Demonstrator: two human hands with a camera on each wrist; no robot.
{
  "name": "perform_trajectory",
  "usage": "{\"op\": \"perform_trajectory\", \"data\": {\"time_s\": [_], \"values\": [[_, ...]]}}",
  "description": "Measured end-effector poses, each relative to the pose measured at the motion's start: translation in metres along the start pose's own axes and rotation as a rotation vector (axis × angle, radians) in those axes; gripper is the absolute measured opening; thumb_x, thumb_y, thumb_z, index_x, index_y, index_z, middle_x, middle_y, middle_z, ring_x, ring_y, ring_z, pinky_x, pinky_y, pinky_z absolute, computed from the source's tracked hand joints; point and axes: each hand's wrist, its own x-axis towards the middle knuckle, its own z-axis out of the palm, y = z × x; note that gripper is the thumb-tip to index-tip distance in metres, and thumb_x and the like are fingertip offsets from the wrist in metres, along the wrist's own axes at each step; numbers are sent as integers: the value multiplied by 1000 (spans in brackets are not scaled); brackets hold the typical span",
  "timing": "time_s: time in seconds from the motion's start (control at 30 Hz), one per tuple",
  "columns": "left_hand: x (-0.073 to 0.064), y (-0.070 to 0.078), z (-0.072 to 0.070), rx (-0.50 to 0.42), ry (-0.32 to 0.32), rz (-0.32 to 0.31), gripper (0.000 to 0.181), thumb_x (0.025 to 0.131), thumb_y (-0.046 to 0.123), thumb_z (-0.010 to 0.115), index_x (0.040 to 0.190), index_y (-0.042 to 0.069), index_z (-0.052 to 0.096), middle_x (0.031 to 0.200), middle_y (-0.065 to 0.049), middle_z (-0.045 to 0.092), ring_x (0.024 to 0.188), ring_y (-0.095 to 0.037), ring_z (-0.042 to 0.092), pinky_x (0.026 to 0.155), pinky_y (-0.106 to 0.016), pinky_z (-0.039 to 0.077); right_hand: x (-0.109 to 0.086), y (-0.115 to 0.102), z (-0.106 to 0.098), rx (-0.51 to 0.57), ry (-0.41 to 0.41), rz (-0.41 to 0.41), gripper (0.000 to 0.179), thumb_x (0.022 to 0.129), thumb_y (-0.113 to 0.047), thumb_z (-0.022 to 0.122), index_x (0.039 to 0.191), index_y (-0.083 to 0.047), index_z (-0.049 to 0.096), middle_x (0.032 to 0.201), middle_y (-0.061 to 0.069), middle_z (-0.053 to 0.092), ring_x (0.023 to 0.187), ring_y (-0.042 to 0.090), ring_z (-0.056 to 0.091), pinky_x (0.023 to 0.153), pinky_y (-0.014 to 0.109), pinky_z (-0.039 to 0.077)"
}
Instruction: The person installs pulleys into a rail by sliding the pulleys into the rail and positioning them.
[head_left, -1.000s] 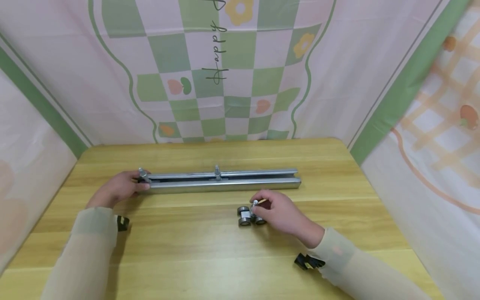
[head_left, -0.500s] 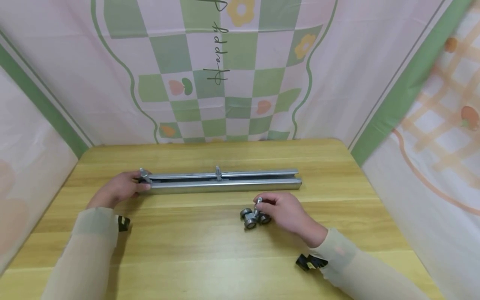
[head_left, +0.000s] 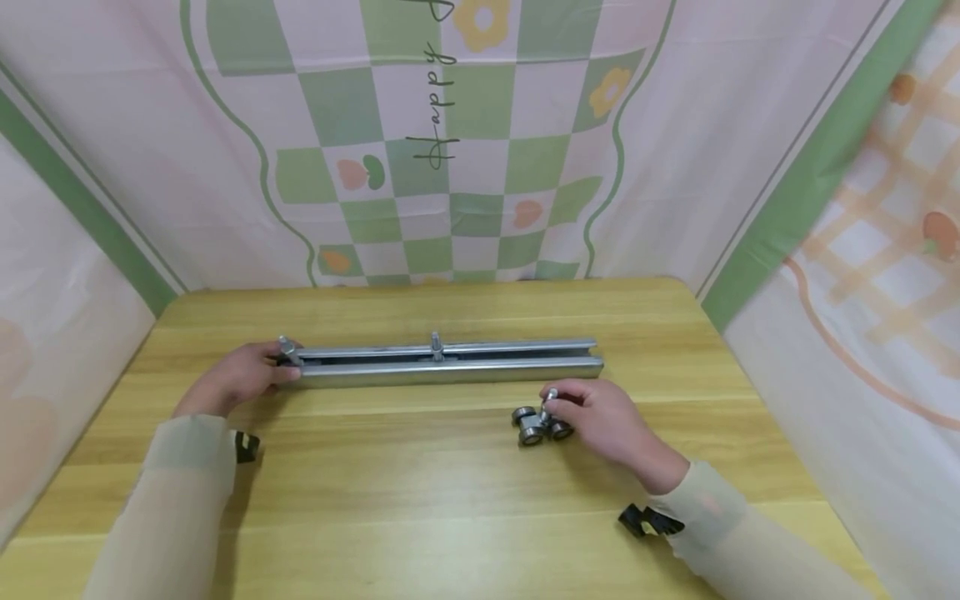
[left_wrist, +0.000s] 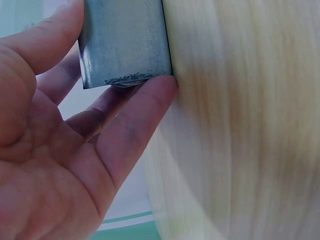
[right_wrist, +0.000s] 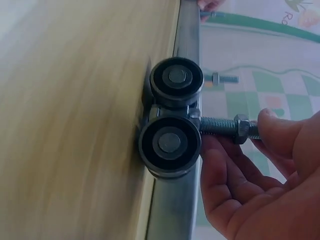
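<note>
A silver metal channel track [head_left: 450, 373] lies lengthwise on the table, its slot facing up. Bolts stand up from that slot, one bolt [head_left: 437, 346] near the middle and another bolt [head_left: 288, 351] at the left end. My left hand [head_left: 236, 377] grips the track's left end; in the left wrist view its thumb and fingers meet the track's end [left_wrist: 125, 42]. In front of the track's right part, my right hand [head_left: 603, 421] pinches the threaded bolt of a roller trolley [head_left: 531, 425] with several dark wheels. The right wrist view shows the trolley's bolt [right_wrist: 220, 126] and nut between thumb and fingers.
The wooden table [head_left: 390, 500] ends at a back edge against a patterned cloth [head_left: 480, 167]. More cloth hangs at the left and right sides. A black strap piece [head_left: 649, 521] sticks out at the right cuff.
My right hand has moved right with the roller trolley, toward the track's right end, and the trolley has turned and tilted slightly. My left hand and the track stay put.
</note>
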Motion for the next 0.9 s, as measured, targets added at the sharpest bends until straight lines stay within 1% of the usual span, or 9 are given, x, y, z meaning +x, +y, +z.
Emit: {"op": "perform_trajectory", "data": {"time_s": [0.17, 0.3, 0.4, 0.5, 0.6, 0.8, 0.9], "values": [[-2, 1, -1, 0, -4, 0, 58, 97, 34, 67, 144, 5, 49, 135, -27, 46, 107, -34, 50, 88, -46, 47, -4, 10, -9, -68, 28, -8, 20, 99, -21, 64, 115, -14, 74, 107, -2, 71, 93, 19, 61, 81, 43, 49], [-2, 2, -2, 24, 0, -1, 59, 97, 37, 67, 143, 5, 50, 142, -30, 41, 112, -38, 48, 95, -57, 41, -5, 17, -17, -95, 55, 8, 20, 99, -20, 64, 115, -14, 73, 109, 2, 71, 95, 22, 62, 81, 46, 50], [-2, 2, -2, 46, 4, 0, 60, 96, 39, 67, 143, 5, 50, 146, -32, 37, 117, -41, 45, 100, -63, 35, -6, 22, -23, -105, 68, 17, 21, 99, -20, 64, 116, -13, 73, 112, 5, 71, 101, 27, 64, 84, 50, 50], [-2, 2, -1, 32, 1, -3, 59, 96, 37, 67, 142, 4, 51, 147, -32, 36, 118, -41, 45, 101, -63, 35, -7, 27, -29, -110, 76, 19, 22, 99, -21, 64, 117, -12, 73, 114, 7, 71, 106, 32, 63, 88, 53, 48], [-2, 2, 0, 23, 3, -1, 56, 97, 35, 66, 141, 4, 52, 146, -32, 36, 118, -41, 45, 100, -61, 36, -8, 32, -35, -113, 85, 18, 24, 100, -22, 63, 118, -10, 73, 114, 8, 71, 107, 34, 63, 90, 54, 47], [-1, 2, 0, 20, 2, 10, 55, 98, 33, 66, 141, 3, 51, 146, -32, 37, 117, -41, 45, 99, -60, 38, -9, 42, -46, -139, 101, 20, 26, 101, -25, 61, 118, -9, 73, 114, 11, 71, 107, 35, 63, 90, 56, 46], [-1, 2, 0, 31, 2, 9, 56, 97, 34, 66, 142, 4, 50, 146, -32, 36, 119, -42, 44, 100, -62, 36, -8, 46, -50, -160, 110, 14, 26, 102, -25, 60, 117, -9, 73, 114, 12, 71, 108, 36, 63, 90, 56, 45]]}}
